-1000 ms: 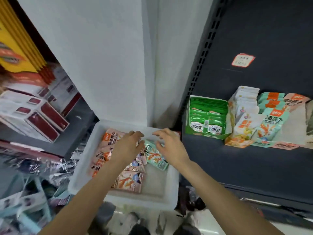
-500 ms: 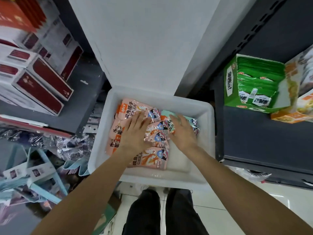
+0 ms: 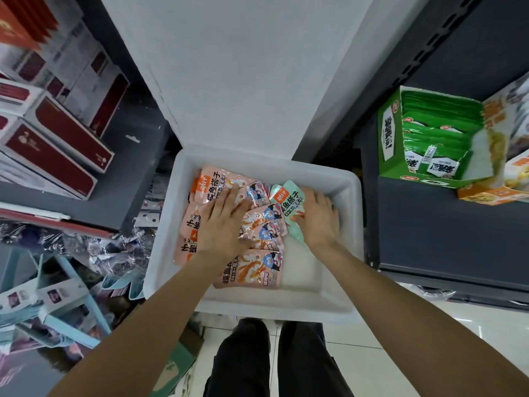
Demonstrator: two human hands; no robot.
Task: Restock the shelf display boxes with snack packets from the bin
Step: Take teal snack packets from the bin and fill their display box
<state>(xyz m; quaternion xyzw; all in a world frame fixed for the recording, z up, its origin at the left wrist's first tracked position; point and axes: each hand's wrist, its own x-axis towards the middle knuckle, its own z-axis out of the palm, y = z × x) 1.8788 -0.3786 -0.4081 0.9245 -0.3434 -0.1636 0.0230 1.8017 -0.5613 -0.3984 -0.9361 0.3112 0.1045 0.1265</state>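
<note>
Both hands are down in the white bin [image 3: 337, 305] — the left hand [image 3: 220, 224] lies flat, fingers spread, on the pink snack packets [image 3: 252, 267], the right hand [image 3: 317, 217] rests with straight fingers on a teal packet [image 3: 287, 197]. The green display box [image 3: 420, 138] sits on the dark shelf [image 3: 443, 224] to the right.

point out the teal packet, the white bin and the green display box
teal packet [image 3: 289, 197], head view, its upper printed face
white bin [image 3: 353, 224], head view, right wall
green display box [image 3: 389, 138], head view, left side panel
</note>
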